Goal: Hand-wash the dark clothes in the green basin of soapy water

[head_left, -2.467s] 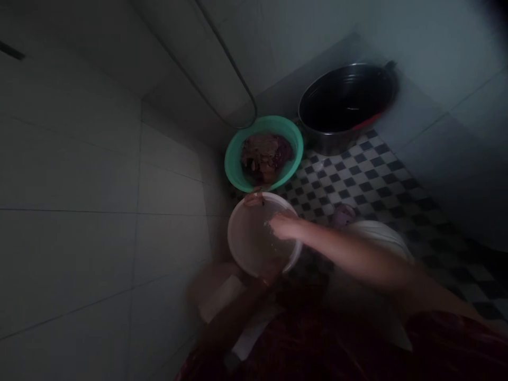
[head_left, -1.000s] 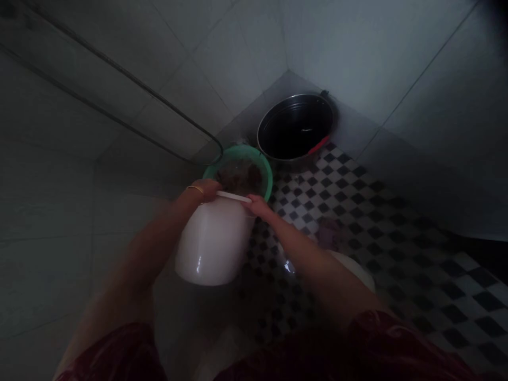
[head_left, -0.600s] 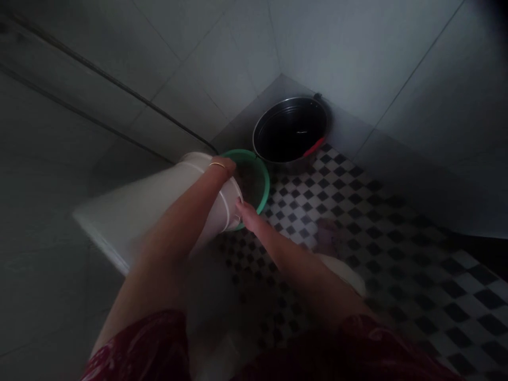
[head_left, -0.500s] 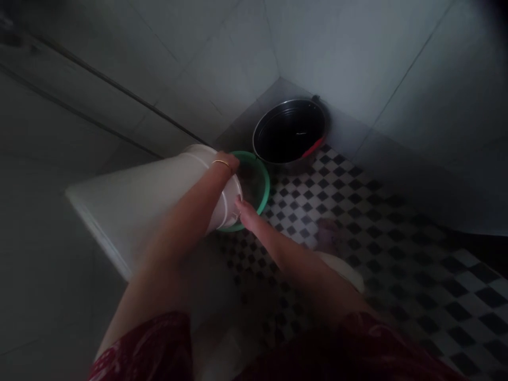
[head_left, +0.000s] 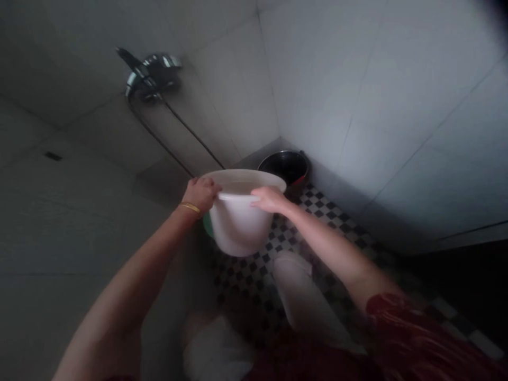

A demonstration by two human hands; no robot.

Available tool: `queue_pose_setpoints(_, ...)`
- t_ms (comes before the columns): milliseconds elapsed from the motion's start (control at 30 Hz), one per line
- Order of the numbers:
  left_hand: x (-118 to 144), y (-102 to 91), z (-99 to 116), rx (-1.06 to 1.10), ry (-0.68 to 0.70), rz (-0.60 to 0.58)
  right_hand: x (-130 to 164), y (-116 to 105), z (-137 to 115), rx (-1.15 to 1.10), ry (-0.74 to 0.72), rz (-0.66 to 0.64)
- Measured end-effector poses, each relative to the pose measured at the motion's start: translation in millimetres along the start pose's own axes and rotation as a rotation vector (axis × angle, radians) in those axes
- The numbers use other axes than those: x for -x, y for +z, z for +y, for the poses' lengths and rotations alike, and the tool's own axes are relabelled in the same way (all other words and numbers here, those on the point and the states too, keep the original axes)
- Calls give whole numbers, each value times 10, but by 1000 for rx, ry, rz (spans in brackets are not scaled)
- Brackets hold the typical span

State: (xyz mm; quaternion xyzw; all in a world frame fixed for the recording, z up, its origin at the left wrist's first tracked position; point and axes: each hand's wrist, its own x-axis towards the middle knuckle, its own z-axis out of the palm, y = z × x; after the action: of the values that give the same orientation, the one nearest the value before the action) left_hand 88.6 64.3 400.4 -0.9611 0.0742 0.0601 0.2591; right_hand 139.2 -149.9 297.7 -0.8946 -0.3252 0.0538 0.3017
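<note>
A white bucket [head_left: 243,227] hangs upright in front of me, its open mouth tipped slightly into view. My left hand [head_left: 201,193], with a gold bangle at the wrist, is closed over the near left part of the rim. On the near right part of the rim, my right hand [head_left: 270,200] grips with the fingers tucked over the edge. Behind and below the bucket, only a sliver of a green basin [head_left: 208,225] shows. What lies at the bottom of the bucket is hidden.
A dark oval tub [head_left: 288,165] with a red item [head_left: 298,181] at its edge stands in the tiled corner. A shower mixer [head_left: 153,76] with a hanging hose [head_left: 174,114] is on the left wall. My leg [head_left: 301,296] stands on the checkered floor [head_left: 254,272].
The bucket has swung from lying tilted over the green basin to upright, now hiding most of the basin. Both hands have moved to its near rim. My view has risen, showing the mixer.
</note>
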Motion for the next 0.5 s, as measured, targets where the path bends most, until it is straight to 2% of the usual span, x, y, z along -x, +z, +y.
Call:
queue_pose_setpoints(67,170,-13,118,89,-29,34,296,-168,13,190,14,-16)
queue_pose_setpoints(133,348,-45,208,216,-23,57,634,-203,133,371,27,-46)
queue_pose_setpoints(200,536,-54,263,356,13,105,992,-129,360,515,45,-95)
queue_pose_setpoints(267,700,27,287,539,88,118,1351,23,653,615,73,-166)
queue_pose_setpoints(333,821,243,292,730,119,53,1703,224,959,681,82,-229)
queue_pose_setpoints(367,871,398,294,794,90,2,1877,335,1104,682,95,-255)
queue_pose_setpoints(500,1099,1114,355,788,-184,-145,2558,758,1592,647,130,-286)
